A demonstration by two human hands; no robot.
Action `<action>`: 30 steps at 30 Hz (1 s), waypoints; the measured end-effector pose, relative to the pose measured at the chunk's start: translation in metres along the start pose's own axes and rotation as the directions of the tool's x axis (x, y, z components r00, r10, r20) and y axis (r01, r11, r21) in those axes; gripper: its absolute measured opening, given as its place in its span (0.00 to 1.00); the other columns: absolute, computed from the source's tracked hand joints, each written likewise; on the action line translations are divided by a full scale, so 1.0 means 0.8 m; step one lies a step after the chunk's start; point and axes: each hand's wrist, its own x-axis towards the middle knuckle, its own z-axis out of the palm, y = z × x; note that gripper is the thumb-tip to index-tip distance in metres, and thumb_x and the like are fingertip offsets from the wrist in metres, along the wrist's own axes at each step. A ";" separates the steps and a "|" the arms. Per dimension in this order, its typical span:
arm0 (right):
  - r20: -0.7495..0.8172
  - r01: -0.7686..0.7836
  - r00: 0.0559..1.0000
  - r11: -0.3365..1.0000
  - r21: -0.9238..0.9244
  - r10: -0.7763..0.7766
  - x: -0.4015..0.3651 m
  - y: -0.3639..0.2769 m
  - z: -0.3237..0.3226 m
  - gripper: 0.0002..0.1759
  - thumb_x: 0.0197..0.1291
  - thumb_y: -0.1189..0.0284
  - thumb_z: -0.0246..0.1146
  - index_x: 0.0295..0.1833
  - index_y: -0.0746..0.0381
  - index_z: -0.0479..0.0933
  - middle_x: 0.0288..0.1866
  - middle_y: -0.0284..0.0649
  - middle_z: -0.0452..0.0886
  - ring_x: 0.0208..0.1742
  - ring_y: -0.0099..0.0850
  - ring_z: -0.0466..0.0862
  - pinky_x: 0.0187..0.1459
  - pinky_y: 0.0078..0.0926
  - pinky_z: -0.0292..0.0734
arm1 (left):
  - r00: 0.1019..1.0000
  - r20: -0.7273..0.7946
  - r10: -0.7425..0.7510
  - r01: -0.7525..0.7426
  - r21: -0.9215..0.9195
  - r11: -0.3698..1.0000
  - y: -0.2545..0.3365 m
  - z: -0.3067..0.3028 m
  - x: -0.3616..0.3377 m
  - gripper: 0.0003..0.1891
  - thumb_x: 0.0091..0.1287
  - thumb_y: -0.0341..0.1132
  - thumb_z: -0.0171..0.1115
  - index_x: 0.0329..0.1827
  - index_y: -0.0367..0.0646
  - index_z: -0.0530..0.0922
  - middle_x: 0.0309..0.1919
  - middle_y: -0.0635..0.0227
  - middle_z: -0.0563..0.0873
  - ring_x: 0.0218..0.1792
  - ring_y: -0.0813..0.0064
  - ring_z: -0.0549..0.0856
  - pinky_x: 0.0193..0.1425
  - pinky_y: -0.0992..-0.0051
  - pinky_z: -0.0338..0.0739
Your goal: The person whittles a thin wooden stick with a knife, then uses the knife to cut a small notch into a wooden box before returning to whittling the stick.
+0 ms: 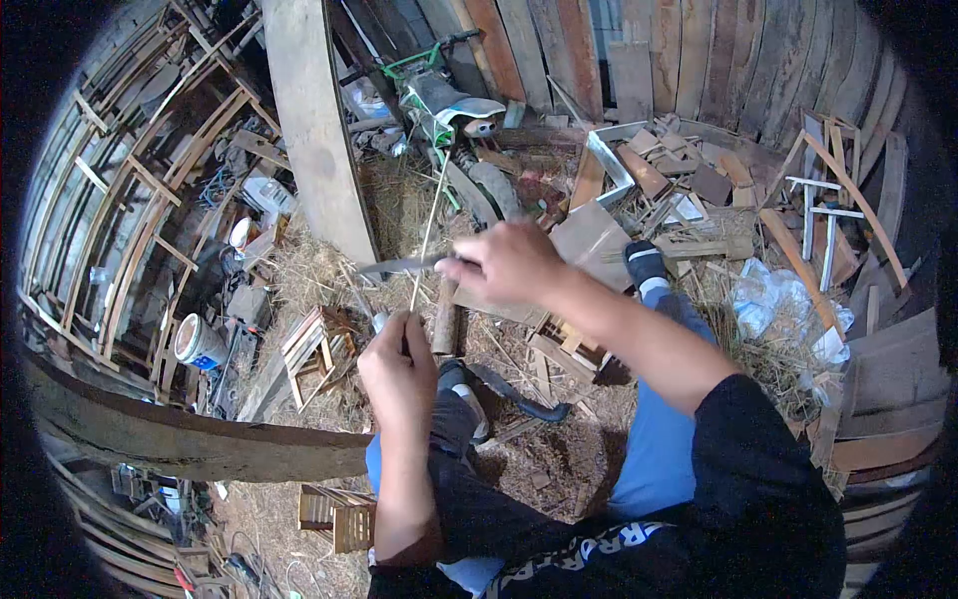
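Observation:
My left hand (397,364) is closed around the lower end of a thin pale wooden stick (431,215), which points up and away from me. In my right hand (507,264) is a knife (394,266), its blade reaching left across the stick just above my left fingers. Below the hands, a small slatted wooden crate (317,351) lies on the straw to the left, and another slatted wooden piece (569,346) is between my feet. A dark curved strap-like thing (519,394) lies on the ground near my left shoe (461,389).
A green and white motorbike (449,110) stands ahead by a plank wall (718,70). Scrap wood (689,170) and a clear plastic bag (773,299) lie to the right. A wide board (319,120) leans ahead; a white bucket (200,341) and a beam (200,444) are left.

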 end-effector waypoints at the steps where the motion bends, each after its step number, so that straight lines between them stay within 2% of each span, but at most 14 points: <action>1: -0.024 0.004 1.000 1.000 0.026 -0.003 -0.002 -0.013 0.000 0.27 0.71 0.45 0.62 0.27 0.54 0.80 0.16 0.42 0.79 0.20 0.47 0.84 0.26 0.48 0.77 | 1.000 -0.014 0.001 -0.001 -0.017 1.000 0.000 0.000 -0.003 0.07 0.74 0.28 0.61 0.40 0.33 0.84 0.27 0.44 0.84 0.28 0.46 0.87 0.33 0.60 0.79; 2: 0.065 -0.006 0.998 0.999 0.043 0.003 -0.009 -0.021 -0.006 0.27 0.72 0.44 0.61 0.27 0.54 0.79 0.15 0.42 0.77 0.20 0.46 0.84 0.26 0.48 0.77 | 1.000 -0.024 0.008 -0.008 -0.029 1.000 -0.001 -0.001 -0.005 0.07 0.74 0.28 0.61 0.40 0.33 0.84 0.27 0.44 0.84 0.27 0.46 0.87 0.33 0.60 0.79; 5: 0.066 -0.054 0.996 0.998 -0.008 0.055 0.008 0.020 -0.014 0.27 0.72 0.44 0.61 0.29 0.54 0.80 0.14 0.42 0.76 0.20 0.45 0.84 0.26 0.46 0.77 | 1.000 -0.002 0.009 -0.009 -0.018 1.000 -0.003 -0.002 -0.006 0.07 0.74 0.28 0.62 0.40 0.33 0.84 0.26 0.45 0.84 0.26 0.47 0.86 0.32 0.61 0.79; 6: 0.054 -0.139 0.989 0.988 0.066 0.136 0.007 0.025 -0.009 0.27 0.71 0.43 0.61 0.29 0.54 0.81 0.14 0.42 0.76 0.18 0.44 0.83 0.25 0.45 0.77 | 1.000 0.023 -0.009 0.009 0.010 1.000 0.001 -0.003 -0.005 0.07 0.74 0.27 0.62 0.40 0.33 0.84 0.26 0.45 0.84 0.26 0.47 0.86 0.32 0.61 0.79; 10: -0.074 0.048 0.996 0.998 0.047 -0.044 -0.013 0.000 0.002 0.30 0.71 0.43 0.62 0.24 0.54 0.80 0.13 0.42 0.76 0.17 0.45 0.82 0.24 0.46 0.76 | 1.000 0.011 -0.027 0.027 -0.043 0.999 0.000 0.001 -0.007 0.07 0.73 0.27 0.62 0.39 0.33 0.84 0.26 0.46 0.84 0.26 0.47 0.86 0.32 0.62 0.79; 13: 0.031 -0.187 0.982 0.981 0.055 0.185 0.007 0.046 -0.011 0.30 0.71 0.43 0.62 0.24 0.54 0.80 0.14 0.42 0.77 0.19 0.45 0.84 0.25 0.47 0.77 | 0.999 0.044 -0.001 0.002 -0.027 1.000 -0.007 0.006 -0.004 0.07 0.73 0.27 0.62 0.40 0.33 0.85 0.26 0.47 0.84 0.26 0.47 0.86 0.31 0.62 0.78; 15: -0.051 -0.138 0.989 0.987 0.081 0.142 -0.001 0.039 0.004 0.31 0.71 0.42 0.62 0.24 0.56 0.79 0.16 0.45 0.78 0.21 0.48 0.85 0.26 0.49 0.78 | 0.999 0.020 0.048 -0.047 -0.034 0.998 -0.009 0.007 -0.006 0.07 0.73 0.27 0.62 0.40 0.33 0.85 0.26 0.46 0.84 0.26 0.47 0.86 0.31 0.61 0.78; 17: -0.109 0.021 0.994 1.000 0.022 -0.018 -0.014 0.021 0.004 0.31 0.71 0.42 0.61 0.25 0.55 0.79 0.16 0.45 0.78 0.21 0.48 0.85 0.27 0.50 0.78 | 0.998 0.014 0.064 -0.063 -0.037 0.997 -0.009 0.008 -0.005 0.07 0.73 0.28 0.62 0.40 0.33 0.85 0.26 0.46 0.84 0.25 0.47 0.86 0.30 0.61 0.78; 18: -0.014 -0.039 0.999 0.996 0.080 0.040 -0.011 0.025 -0.006 0.30 0.72 0.42 0.61 0.25 0.55 0.81 0.17 0.45 0.79 0.21 0.48 0.85 0.27 0.50 0.78 | 0.998 0.024 0.052 -0.051 -0.040 0.998 -0.008 0.006 -0.004 0.07 0.73 0.28 0.62 0.40 0.33 0.85 0.26 0.46 0.84 0.25 0.47 0.86 0.30 0.61 0.78; 21: -0.023 -0.295 0.953 0.942 0.163 0.302 0.009 0.065 -0.015 0.30 0.72 0.43 0.60 0.26 0.55 0.81 0.17 0.45 0.80 0.21 0.47 0.85 0.26 0.49 0.78 | 0.997 0.074 0.000 0.003 -0.043 0.999 -0.007 0.005 -0.008 0.07 0.74 0.28 0.62 0.40 0.34 0.85 0.26 0.45 0.84 0.25 0.47 0.85 0.30 0.62 0.77; 25: -0.027 -0.034 0.999 0.997 0.065 0.036 -0.013 0.030 -0.012 0.29 0.71 0.44 0.62 0.27 0.55 0.82 0.18 0.46 0.80 0.23 0.48 0.85 0.26 0.50 0.77 | 0.997 0.070 -0.018 0.021 -0.043 0.999 0.001 0.002 -0.006 0.08 0.75 0.29 0.61 0.40 0.34 0.85 0.25 0.45 0.83 0.24 0.48 0.85 0.31 0.62 0.77; 26: 0.037 -0.121 0.992 0.987 0.109 0.117 -0.011 0.033 -0.010 0.28 0.71 0.44 0.62 0.27 0.55 0.82 0.17 0.46 0.79 0.23 0.48 0.85 0.27 0.49 0.77 | 0.998 0.065 -0.008 0.009 -0.023 1.000 0.000 0.001 -0.005 0.08 0.75 0.29 0.61 0.40 0.34 0.85 0.25 0.46 0.84 0.24 0.49 0.85 0.31 0.62 0.77; 29: -0.041 -0.290 0.953 0.946 0.145 0.299 0.008 0.084 -0.008 0.27 0.72 0.45 0.62 0.29 0.55 0.82 0.17 0.47 0.79 0.23 0.48 0.85 0.27 0.49 0.78 | 0.994 0.107 -0.014 0.013 0.008 1.000 0.001 -0.004 -0.011 0.08 0.75 0.30 0.61 0.41 0.35 0.85 0.26 0.46 0.84 0.25 0.50 0.86 0.32 0.62 0.78; 30: 0.039 -0.312 0.950 0.938 0.153 0.310 0.008 0.074 -0.018 0.26 0.72 0.45 0.61 0.31 0.55 0.84 0.16 0.47 0.79 0.23 0.49 0.86 0.28 0.49 0.78 | 0.993 0.119 -0.017 0.016 0.013 1.000 0.001 -0.004 -0.009 0.08 0.75 0.30 0.60 0.41 0.35 0.85 0.26 0.46 0.84 0.25 0.50 0.86 0.32 0.62 0.78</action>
